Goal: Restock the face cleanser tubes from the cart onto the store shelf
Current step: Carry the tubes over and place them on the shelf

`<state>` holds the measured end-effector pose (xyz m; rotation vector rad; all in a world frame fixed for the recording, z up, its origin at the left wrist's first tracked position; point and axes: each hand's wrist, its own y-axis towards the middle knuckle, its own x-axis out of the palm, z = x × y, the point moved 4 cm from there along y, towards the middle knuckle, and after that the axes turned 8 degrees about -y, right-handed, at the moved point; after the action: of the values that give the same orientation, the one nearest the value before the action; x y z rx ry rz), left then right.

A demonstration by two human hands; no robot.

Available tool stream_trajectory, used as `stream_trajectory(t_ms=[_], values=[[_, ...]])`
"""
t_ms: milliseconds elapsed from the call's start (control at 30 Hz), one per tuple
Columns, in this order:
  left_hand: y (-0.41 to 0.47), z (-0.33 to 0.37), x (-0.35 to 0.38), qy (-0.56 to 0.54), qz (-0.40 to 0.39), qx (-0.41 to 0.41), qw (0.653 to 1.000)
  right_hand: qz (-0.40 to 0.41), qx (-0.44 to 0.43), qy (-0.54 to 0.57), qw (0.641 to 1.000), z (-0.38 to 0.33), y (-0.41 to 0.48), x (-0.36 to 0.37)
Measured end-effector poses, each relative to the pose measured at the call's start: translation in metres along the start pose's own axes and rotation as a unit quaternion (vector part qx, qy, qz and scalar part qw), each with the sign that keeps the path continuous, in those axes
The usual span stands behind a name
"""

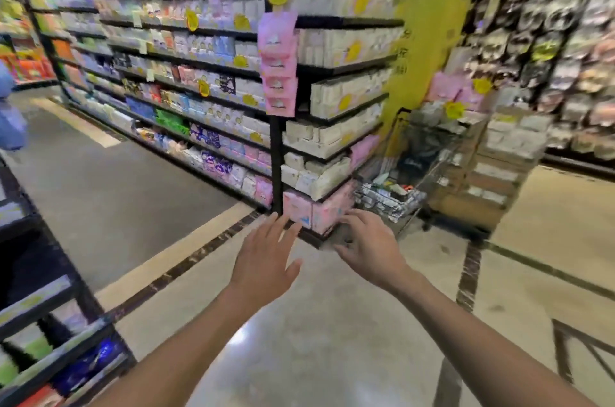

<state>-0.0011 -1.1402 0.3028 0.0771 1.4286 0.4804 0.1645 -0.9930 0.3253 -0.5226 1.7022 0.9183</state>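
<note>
The picture is blurred. A wire shopping cart (pixel 419 153) stands ahead at centre right, past the shelf end, with silvery packets and small boxes (pixel 389 193) in its basket; single tubes cannot be made out. My left hand (pixel 266 253) is stretched forward over the floor with fingers apart, holding nothing. My right hand (pixel 369 243) reaches forward beside it, fingers spread and curled, also holding nothing. Both hands are short of the cart. The end shelf (pixel 336 127) with white and pink boxes stands just beyond my fingertips.
A long aisle shelf (pixel 186 80) of packaged goods runs away to the left. A dark shelf unit (pixel 46 313) stands close at the left. Stacked cartons (pixel 492 180) sit behind the cart. A person in blue (pixel 10 113) is at the far left edge.
</note>
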Motion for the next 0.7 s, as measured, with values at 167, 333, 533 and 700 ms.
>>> stream_trajectory(t_ms=[167, 333, 533, 700], values=[[0.089, 0.088, 0.054, -0.022, -0.034, 0.096, 0.995, 0.006, 0.089, -0.018, 0.996, 0.121, -0.018, -0.010], [0.180, 0.163, 0.130, -0.061, -0.071, 0.156, 0.983, 0.000, 0.182, -0.056, 0.982, 0.242, -0.026, -0.008], [0.297, 0.243, 0.215, -0.084, -0.117, 0.225, 0.964, -0.019, 0.292, -0.077, 0.953, 0.376, -0.013, -0.006], [0.379, 0.292, 0.283, -0.091, -0.182, 0.264, 0.943, -0.045, 0.356, -0.100, 0.928, 0.469, 0.004, 0.018]])
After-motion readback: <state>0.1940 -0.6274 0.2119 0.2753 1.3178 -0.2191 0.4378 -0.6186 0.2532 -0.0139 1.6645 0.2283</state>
